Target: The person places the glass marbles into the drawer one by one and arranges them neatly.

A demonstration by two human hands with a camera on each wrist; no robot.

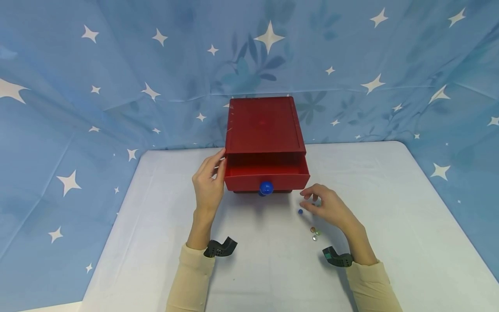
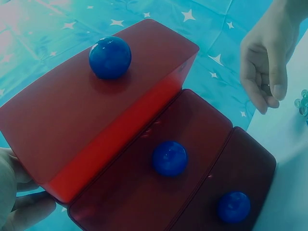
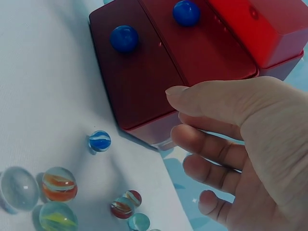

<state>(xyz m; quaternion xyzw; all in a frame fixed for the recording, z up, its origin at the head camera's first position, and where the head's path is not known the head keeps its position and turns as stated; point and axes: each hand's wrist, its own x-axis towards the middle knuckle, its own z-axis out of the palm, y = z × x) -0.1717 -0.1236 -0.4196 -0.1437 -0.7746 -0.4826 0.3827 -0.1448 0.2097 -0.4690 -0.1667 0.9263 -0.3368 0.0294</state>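
Blue marble [image 1: 300, 211] lies on the worktop [image 1: 390, 208] just beside the right hand [image 1: 327, 207], in front of the red drawer box [image 1: 264, 130]; more marbles [image 1: 315, 233] lie near the wrist. Probably glass: small, hard, slick, rolls easily, so pinch it across the middle with fingertips. Right grip hovers with fingers loosely curled, holding nothing. Left hand [image 1: 208, 184] rests straight fingers against the box's left side. Top drawer [image 1: 267, 173] stands pulled out, blue knob [image 1: 266, 188] in front.

Head camera looks down from above; both wrist cameras, seemingly close, share the red drawer chest [image 1: 266, 143].
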